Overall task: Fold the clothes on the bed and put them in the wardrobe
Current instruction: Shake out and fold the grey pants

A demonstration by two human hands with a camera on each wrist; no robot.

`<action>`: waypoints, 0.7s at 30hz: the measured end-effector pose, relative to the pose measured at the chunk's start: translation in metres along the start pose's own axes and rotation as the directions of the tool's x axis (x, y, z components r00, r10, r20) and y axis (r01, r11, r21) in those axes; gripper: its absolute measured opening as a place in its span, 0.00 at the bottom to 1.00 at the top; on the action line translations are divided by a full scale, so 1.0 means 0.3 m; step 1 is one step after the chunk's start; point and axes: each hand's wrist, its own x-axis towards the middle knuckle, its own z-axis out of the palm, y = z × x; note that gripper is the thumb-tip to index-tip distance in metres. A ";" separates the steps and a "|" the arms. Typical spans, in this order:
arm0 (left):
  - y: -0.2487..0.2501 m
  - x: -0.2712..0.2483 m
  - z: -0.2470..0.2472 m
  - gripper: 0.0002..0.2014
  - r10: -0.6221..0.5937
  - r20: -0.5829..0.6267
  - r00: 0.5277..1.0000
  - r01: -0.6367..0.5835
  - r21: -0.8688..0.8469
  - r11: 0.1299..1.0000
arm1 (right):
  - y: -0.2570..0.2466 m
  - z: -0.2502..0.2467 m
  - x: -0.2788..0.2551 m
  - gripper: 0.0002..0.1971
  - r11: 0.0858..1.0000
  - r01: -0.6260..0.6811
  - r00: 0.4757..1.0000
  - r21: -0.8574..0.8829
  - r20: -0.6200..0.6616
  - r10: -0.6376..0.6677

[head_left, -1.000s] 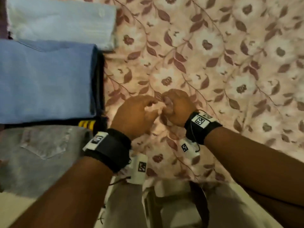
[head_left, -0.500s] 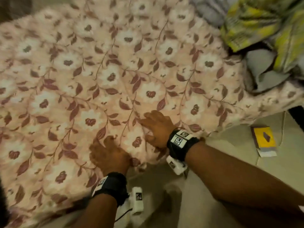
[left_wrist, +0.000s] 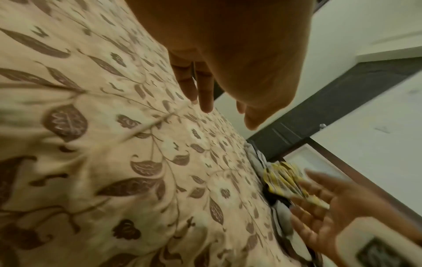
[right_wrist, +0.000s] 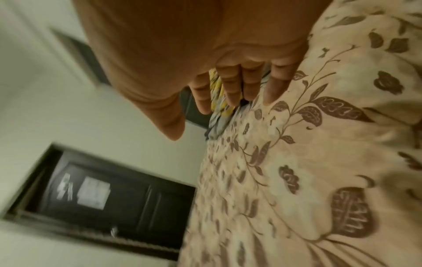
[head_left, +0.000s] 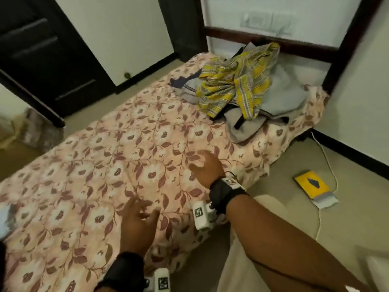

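Note:
A heap of unfolded clothes lies at the far right end of the bed: a yellow checked shirt on top of grey garments, with a dark blue piece at its left. The bed has a pink floral sheet. My right hand hovers over the sheet with relaxed fingers, empty, well short of the heap. My left hand is near the bed's front edge, fingers spread, holding nothing. The left wrist view shows the shirt beyond the right hand. The right wrist view catches the shirt behind the fingers.
A dark door and white panels stand beyond the bed on the left. A dark wooden frame backs the heap. On the floor at right lie a yellow booklet and a white cable. A folded pale garment edge shows at far left.
The view swung right and up from the folded stack to the heap of clothes. Both hands let go of the sheet, lifted off it and opened; the right hand moved toward the heap.

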 end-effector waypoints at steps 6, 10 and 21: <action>0.278 0.177 0.178 0.11 0.258 0.267 0.929 -0.291 0.093 0.952 | 0.244 -0.217 0.109 0.37 0.916 -0.265 0.930 0.302 -0.169 0.325; 0.464 0.343 0.360 0.10 0.330 0.380 0.864 -0.402 0.129 0.906 | 0.364 -0.366 0.237 0.39 0.881 -0.241 0.843 0.407 -0.362 0.398; 0.857 0.754 0.944 0.41 0.194 0.485 0.852 -0.207 -0.028 0.978 | 0.516 -0.448 0.486 0.35 0.916 -0.244 0.817 0.319 -0.441 0.371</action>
